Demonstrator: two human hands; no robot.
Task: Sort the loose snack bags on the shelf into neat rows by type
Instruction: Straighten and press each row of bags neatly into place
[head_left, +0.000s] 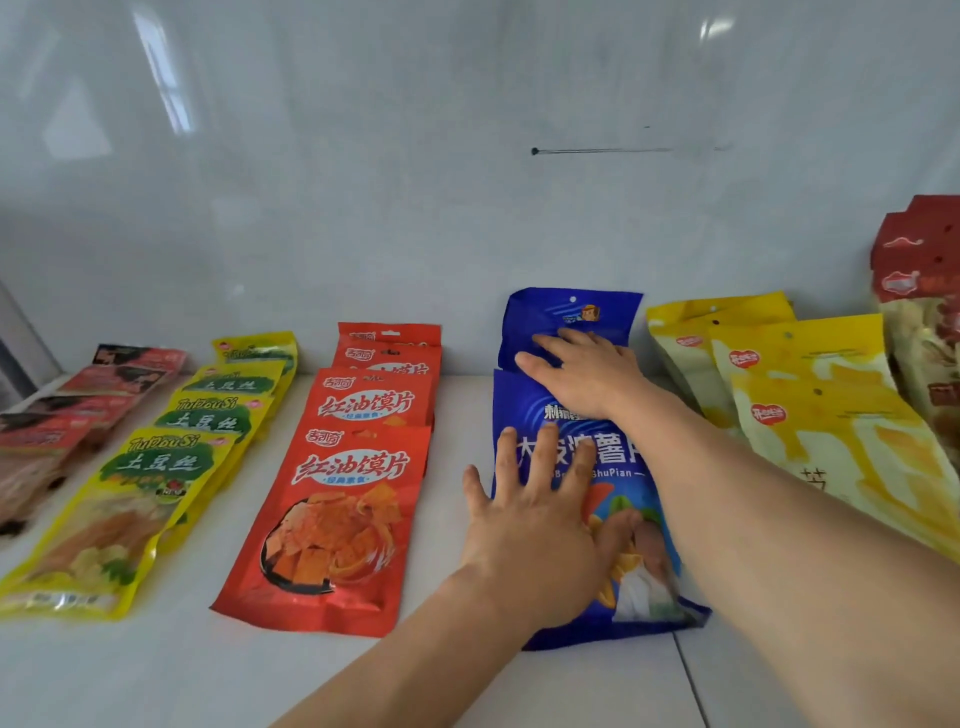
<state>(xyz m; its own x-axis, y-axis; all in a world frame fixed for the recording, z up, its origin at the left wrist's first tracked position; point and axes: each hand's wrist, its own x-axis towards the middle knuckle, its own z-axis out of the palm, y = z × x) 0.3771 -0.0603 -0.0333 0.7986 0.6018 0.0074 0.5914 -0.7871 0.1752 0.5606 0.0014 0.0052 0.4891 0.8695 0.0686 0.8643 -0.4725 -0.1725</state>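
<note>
Snack bags lay in rows running front to back on the shelf (457, 670).
From left: a far-left row (62, 415), potato-strip bags (156, 467), cracker bags (353, 493), potato-chip bags (571, 415) under both hands, dried-fruit bags (810, 405), then upright bags (919, 312) rightmost.

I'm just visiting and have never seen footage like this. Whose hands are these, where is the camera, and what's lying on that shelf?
No machine here: a person wears a camera on the head, looking down at their own hands. The left hand presses flat on the front blue bag; the right hand rests where it meets the rear blue bag. Nothing is gripped. The white shelf holds rows by type: dark red bags, yellow-green bags, orange-red bags, yellow bags.
</note>
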